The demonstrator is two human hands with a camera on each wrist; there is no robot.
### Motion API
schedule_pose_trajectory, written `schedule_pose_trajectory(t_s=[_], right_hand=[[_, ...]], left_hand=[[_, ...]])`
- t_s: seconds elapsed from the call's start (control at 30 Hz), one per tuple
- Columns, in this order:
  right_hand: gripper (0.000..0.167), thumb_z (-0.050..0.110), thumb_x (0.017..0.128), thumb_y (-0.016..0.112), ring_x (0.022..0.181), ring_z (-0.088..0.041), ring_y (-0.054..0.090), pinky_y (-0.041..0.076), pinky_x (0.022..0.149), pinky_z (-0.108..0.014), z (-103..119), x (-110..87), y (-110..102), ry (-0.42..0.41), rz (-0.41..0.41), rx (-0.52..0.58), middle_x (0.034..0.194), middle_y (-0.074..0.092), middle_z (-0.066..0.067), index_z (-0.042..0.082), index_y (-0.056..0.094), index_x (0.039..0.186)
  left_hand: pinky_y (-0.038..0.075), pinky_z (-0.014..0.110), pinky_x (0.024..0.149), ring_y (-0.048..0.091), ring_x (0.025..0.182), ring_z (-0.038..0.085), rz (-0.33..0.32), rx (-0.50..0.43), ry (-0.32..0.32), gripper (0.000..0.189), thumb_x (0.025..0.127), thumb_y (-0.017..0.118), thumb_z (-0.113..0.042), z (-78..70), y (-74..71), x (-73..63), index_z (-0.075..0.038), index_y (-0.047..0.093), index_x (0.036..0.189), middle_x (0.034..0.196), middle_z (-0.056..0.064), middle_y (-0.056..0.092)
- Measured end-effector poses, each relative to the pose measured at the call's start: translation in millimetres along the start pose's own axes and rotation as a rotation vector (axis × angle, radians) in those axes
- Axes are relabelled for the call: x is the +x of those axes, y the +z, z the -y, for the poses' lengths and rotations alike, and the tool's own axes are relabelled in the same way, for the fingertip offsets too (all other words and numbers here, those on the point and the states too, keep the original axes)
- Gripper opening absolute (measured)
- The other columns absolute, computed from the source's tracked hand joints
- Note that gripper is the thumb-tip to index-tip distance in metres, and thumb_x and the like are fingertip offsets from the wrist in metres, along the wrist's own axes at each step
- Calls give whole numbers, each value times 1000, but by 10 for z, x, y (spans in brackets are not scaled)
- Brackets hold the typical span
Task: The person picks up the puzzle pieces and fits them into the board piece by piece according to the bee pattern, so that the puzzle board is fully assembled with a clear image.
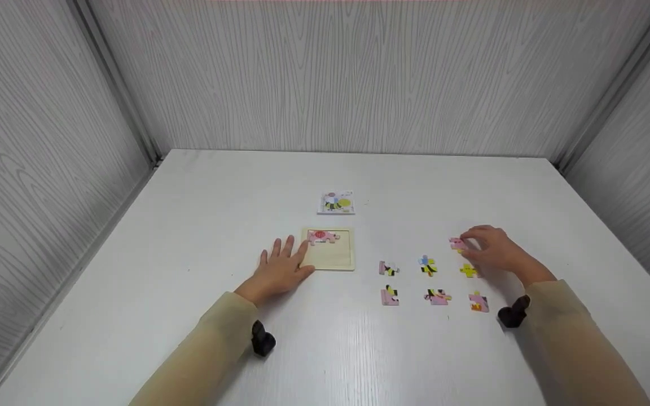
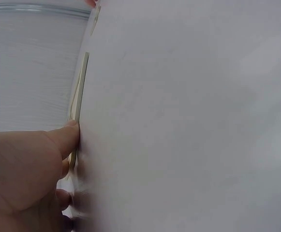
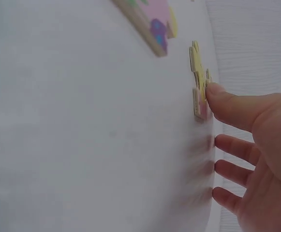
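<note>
My left hand (image 1: 281, 270) lies with fingers spread at the left edge of a shallow wooden puzzle tray (image 1: 352, 254), index finger and thumb touching its frame. In the left wrist view the thumb (image 2: 68, 137) rests against the tray's side. Pink puzzle pieces (image 1: 323, 237) with a red spot sit along the tray's upper left inside. Further right, my right hand (image 1: 491, 248) pinches a pink puzzle piece (image 1: 456, 244) between thumb and index finger, low over the table. The right wrist view shows the other fingertips down at the table surface.
Several loose puzzle pieces lie in rows right of the tray, among them a yellow one (image 1: 468, 270), a blue-and-yellow one (image 1: 427, 265) and a pink-and-orange one (image 1: 478, 301). A square picture card (image 1: 336, 203) with a bee lies behind the tray. Pale panels (image 1: 325, 79) enclose the white table.
</note>
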State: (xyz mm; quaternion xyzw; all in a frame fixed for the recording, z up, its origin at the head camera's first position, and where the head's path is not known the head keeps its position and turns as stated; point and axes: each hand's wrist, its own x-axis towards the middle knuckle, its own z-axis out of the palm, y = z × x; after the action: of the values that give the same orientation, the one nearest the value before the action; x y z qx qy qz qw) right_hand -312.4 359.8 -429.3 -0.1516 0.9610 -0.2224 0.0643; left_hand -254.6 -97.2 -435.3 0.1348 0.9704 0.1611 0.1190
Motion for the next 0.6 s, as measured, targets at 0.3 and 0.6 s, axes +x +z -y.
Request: schedule_pose_trajectory(t_s=[0.3,0.6], right_hand=[[43,26,89,62,124,-47,25,22,97,-64,11,15,-1,31,7,-23,133,38,-26,5,55,127],[33,27,90,61,123,-46,24,22,98,-63,33,38,1,76,12,-19,135,36,-26,6,59,116]], left_hand=[[2,59,106,-5,138,40,1,-2,-10,66,98,36,-47,-2,8,-5,-14,14,150,154,18,2],[2,59,106,-4,139,39,-5,2,-11,66,97,36,-48,4,25,14,-15,14,150,154,17,2]])
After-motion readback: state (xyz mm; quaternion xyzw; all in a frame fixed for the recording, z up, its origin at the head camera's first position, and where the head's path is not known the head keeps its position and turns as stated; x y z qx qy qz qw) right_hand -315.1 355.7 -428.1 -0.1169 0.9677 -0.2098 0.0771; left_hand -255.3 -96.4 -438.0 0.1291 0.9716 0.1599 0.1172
